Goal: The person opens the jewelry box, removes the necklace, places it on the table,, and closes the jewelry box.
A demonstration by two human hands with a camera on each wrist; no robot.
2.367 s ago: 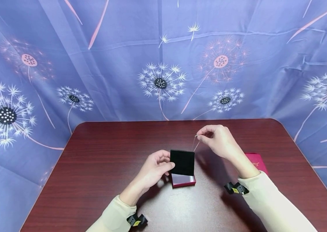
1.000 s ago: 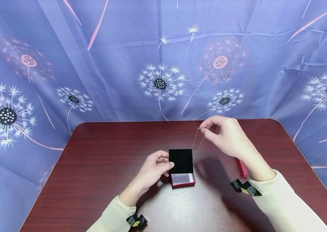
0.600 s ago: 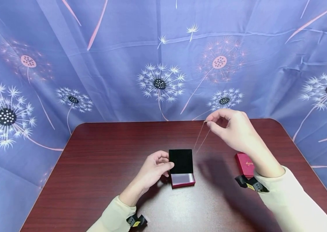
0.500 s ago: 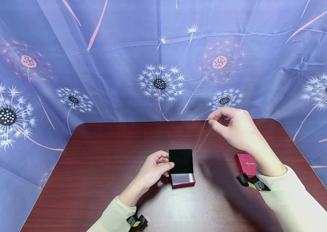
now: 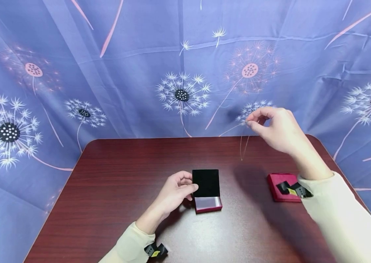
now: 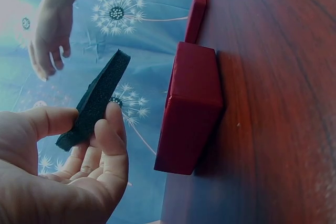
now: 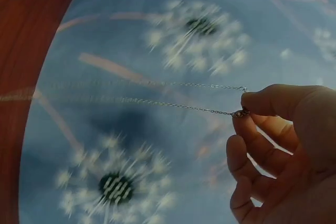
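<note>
My left hand pinches the left edge of a square black pad, tilted up over a small red box. In the left wrist view the pad is between thumb and fingers, apart from the box. Up at the right, my right hand pinches a thin chain by its end, and it hangs in a narrow loop above the table. The right wrist view shows the chain held at its clasp between thumb and forefinger of the hand.
A red lid lies on the dark red wooden table at the right, partly behind my right wrist's strap and sleeve. Behind the table's far edge hangs a blue cloth with dandelion prints.
My right hand has moved up and to the right, and the chain has come away from beside the black pad and hangs free. More of the red lid shows. My left hand has stayed put.
</note>
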